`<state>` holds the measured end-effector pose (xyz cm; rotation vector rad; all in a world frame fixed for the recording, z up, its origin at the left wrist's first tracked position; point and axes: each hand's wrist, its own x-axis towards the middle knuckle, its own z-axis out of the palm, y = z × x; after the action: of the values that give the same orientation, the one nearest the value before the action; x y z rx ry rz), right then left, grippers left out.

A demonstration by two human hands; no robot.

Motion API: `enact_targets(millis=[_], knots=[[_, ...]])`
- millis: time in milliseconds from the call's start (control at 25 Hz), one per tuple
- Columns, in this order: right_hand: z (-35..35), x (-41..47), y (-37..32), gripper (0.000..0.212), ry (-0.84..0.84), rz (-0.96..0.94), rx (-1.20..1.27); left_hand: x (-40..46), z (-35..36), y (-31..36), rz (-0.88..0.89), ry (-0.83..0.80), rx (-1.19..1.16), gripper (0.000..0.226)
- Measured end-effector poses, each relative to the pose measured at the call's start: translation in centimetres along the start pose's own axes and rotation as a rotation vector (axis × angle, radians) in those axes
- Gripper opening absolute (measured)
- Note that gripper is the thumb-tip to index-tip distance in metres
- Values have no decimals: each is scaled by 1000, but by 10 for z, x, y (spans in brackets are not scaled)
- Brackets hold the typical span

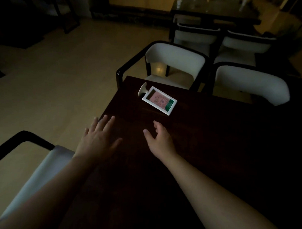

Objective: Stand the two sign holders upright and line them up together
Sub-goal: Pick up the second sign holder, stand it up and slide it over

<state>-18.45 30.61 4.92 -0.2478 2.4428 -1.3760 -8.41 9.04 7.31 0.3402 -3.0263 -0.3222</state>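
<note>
A white sign holder [159, 101] lies flat on the dark counter [214, 133]. Nearer than it, the left hand [99, 139] and right hand [160, 140] hover apart, fingers spread, empty.

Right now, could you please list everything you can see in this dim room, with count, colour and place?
sign holder: one seen, white frame with a pink and green card, lying flat near the table's far left corner, round base toward the corner; a second is not in view
table: one, dark wood, filling the lower right
chairs at this table: three, white with black frames, two on the far side, one at lower left
far table: one, dark, top right, with two more white chairs
floor: pale
left hand: open, empty, over the table's left edge
right hand: open, empty, short of the holder
</note>
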Motion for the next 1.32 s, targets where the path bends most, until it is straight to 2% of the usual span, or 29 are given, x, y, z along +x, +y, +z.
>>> enact_targets(millis=[280,400,600,800,920,1040,1160,1320], knots=[[35,90,-11,50,145,526,737,80,44,-28,145,-62,-24,85],[41,131,-5,39,187,612,998,93,60,-41,161,-86,-58,85],[54,181,4,43,246,623,1272,95,68,-57,127,-91,-131,86],[62,219,1,42,394,608,1362,89,72,-73,86,-124,-172,88],[61,227,-1,37,364,630,1319,85,70,-76,82,-136,-183,88],[57,222,-1,16,478,669,1325,86,66,-73,82,-129,-191,86],[44,210,0,3,524,604,1198,89,63,-70,77,-139,-213,86],[20,191,3,12,452,420,929,93,62,-58,89,-129,-237,85]])
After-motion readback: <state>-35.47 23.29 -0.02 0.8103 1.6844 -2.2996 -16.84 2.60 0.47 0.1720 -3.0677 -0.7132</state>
